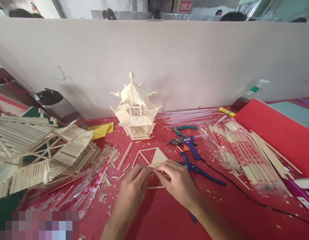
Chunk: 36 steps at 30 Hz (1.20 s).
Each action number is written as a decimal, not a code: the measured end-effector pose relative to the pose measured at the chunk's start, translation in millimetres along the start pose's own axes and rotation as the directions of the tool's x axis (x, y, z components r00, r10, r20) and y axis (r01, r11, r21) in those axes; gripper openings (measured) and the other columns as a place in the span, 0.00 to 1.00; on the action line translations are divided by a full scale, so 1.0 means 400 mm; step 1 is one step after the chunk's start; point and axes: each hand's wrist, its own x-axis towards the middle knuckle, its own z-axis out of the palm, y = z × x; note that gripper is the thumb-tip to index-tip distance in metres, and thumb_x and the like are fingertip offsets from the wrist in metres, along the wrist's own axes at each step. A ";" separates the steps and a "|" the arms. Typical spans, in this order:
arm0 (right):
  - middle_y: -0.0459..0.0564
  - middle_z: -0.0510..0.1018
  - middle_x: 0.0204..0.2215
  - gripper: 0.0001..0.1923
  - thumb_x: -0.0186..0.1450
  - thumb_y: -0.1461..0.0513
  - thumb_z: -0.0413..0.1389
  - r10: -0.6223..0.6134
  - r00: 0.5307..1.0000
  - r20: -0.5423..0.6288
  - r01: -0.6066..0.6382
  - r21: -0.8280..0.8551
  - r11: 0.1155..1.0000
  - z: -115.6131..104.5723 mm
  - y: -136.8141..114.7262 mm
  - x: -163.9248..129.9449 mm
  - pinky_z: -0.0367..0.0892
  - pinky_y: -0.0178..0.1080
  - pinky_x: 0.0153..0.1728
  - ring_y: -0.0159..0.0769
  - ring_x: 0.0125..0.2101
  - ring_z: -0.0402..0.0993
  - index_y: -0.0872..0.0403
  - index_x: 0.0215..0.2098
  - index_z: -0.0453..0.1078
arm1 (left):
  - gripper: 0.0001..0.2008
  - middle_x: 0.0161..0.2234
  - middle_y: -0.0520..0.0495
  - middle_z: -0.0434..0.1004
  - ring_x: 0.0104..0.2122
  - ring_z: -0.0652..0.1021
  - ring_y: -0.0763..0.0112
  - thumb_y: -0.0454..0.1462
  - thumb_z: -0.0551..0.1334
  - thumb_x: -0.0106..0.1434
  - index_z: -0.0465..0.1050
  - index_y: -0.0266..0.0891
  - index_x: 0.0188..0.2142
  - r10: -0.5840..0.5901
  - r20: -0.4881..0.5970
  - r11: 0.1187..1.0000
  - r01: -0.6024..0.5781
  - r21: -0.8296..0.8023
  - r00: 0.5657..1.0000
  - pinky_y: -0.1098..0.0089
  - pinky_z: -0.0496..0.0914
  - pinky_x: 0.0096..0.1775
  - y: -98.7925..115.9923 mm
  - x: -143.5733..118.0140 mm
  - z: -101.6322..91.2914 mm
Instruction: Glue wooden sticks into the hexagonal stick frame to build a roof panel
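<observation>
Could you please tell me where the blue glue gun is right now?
The blue glue gun lies on the red table, just beyond the right hand, between the stick pagoda and the bagged chopsticks.

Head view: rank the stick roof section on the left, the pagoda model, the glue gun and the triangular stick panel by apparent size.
1. Stick roof section, though nearness to the camera inflates it.
2. Pagoda model.
3. Glue gun and triangular stick panel look alike; hands partly cover the panel.

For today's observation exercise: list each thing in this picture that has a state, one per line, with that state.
Left hand: fingertips on the triangular stick panel.
Right hand: fingertips on the same panel.
Triangular stick panel: flat on the table, part filled.
Pagoda model: upright.
Glue gun: lying down, corded.
Blue pliers: lying flat.
</observation>
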 end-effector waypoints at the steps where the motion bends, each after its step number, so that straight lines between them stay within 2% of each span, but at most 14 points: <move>1: 0.48 0.82 0.34 0.07 0.73 0.65 0.55 0.000 1.000 -0.001 0.000 -0.004 1.000 0.002 0.002 0.001 0.68 0.38 0.39 0.39 0.37 0.77 0.51 0.39 0.75 | 0.13 0.43 0.45 0.79 0.41 0.80 0.66 0.32 0.54 0.75 0.75 0.48 0.50 0.012 0.002 0.999 -0.012 0.031 1.000 0.69 0.73 0.42 -0.002 -0.003 0.004; 6: 0.47 0.81 0.34 0.06 0.72 0.67 0.57 -0.007 1.000 0.008 0.007 -0.022 1.000 0.015 0.012 0.001 0.67 0.38 0.39 0.38 0.37 0.77 0.51 0.39 0.75 | 0.16 0.46 0.44 0.77 0.43 0.80 0.65 0.29 0.53 0.73 0.72 0.48 0.53 0.034 -0.012 0.993 -0.033 0.111 0.999 0.70 0.73 0.42 -0.017 -0.019 0.020; 12: 0.46 0.81 0.35 0.07 0.71 0.68 0.58 -0.002 1.000 0.030 0.003 -0.032 0.999 0.020 0.021 0.010 0.68 0.39 0.40 0.39 0.37 0.76 0.50 0.41 0.74 | 0.15 0.46 0.45 0.77 0.44 0.79 0.66 0.29 0.52 0.74 0.70 0.46 0.52 0.018 0.038 0.990 -0.023 0.137 0.999 0.70 0.73 0.43 -0.041 -0.025 0.032; 14: 0.46 0.81 0.34 0.06 0.72 0.67 0.57 -0.003 1.000 -0.029 0.002 -0.036 0.999 0.000 0.025 0.015 0.68 0.40 0.40 0.39 0.36 0.76 0.50 0.41 0.74 | 0.14 0.46 0.45 0.77 0.43 0.79 0.66 0.29 0.53 0.74 0.70 0.46 0.52 0.013 0.054 0.991 -0.020 0.136 0.998 0.70 0.73 0.42 -0.044 -0.024 0.033; 16: 0.47 0.80 0.34 0.06 0.72 0.67 0.56 -0.003 0.990 -0.141 -0.002 -0.035 0.999 -0.032 0.035 0.018 0.68 0.40 0.39 0.39 0.36 0.75 0.50 0.42 0.73 | 0.14 0.46 0.46 0.77 0.43 0.79 0.66 0.30 0.53 0.73 0.71 0.46 0.52 -0.001 0.078 0.990 -0.010 0.140 0.997 0.70 0.73 0.42 -0.042 -0.024 0.033; 19: 0.47 0.79 0.33 0.06 0.72 0.67 0.56 0.025 0.950 -0.311 -0.041 -0.046 0.998 -0.089 0.064 0.020 0.68 0.38 0.36 0.36 0.33 0.74 0.50 0.43 0.73 | 0.13 0.46 0.45 0.78 0.43 0.79 0.64 0.30 0.54 0.73 0.71 0.46 0.51 -0.038 0.128 0.986 0.016 0.166 0.991 0.69 0.73 0.43 -0.032 -0.023 0.035; 21: 0.46 0.78 0.32 0.06 0.72 0.66 0.57 0.052 0.923 -0.382 -0.084 -0.067 0.994 -0.122 0.090 0.018 0.68 0.37 0.35 0.35 0.31 0.72 0.50 0.43 0.73 | 0.13 0.47 0.45 0.78 0.44 0.79 0.63 0.30 0.54 0.72 0.72 0.46 0.51 -0.051 0.140 0.983 0.026 0.180 0.989 0.69 0.74 0.43 -0.026 -0.022 0.038; 27: 0.46 0.79 0.31 0.03 0.71 0.62 0.59 0.149 0.874 -0.461 -0.221 -0.106 0.969 -0.180 0.170 0.008 0.67 0.38 0.32 0.35 0.28 0.72 0.50 0.42 0.76 | 0.15 0.46 0.45 0.80 0.43 0.81 0.64 0.30 0.51 0.74 0.72 0.45 0.52 -0.043 0.130 0.980 0.016 0.199 0.991 0.70 0.74 0.41 -0.018 -0.018 0.031; 31: 0.48 0.81 0.33 0.05 0.71 0.59 0.59 0.194 0.859 -0.474 -0.284 -0.125 0.951 -0.201 0.219 -0.001 0.68 0.39 0.33 0.38 0.31 0.76 0.50 0.41 0.76 | 0.14 0.46 0.45 0.80 0.44 0.81 0.64 0.34 0.50 0.76 0.71 0.45 0.53 -0.041 0.128 0.979 0.014 0.204 0.991 0.71 0.74 0.43 -0.013 -0.024 0.023; 36: 0.48 0.82 0.35 0.07 0.71 0.56 0.58 0.235 0.866 -0.441 -0.345 -0.189 0.919 -0.210 0.252 -0.002 0.70 0.40 0.36 0.40 0.33 0.78 0.49 0.42 0.76 | 0.10 0.39 0.48 0.80 0.38 0.80 0.66 0.36 0.51 0.77 0.72 0.45 0.45 -0.135 0.097 0.972 0.113 0.207 0.986 0.71 0.72 0.39 -0.014 -0.038 0.036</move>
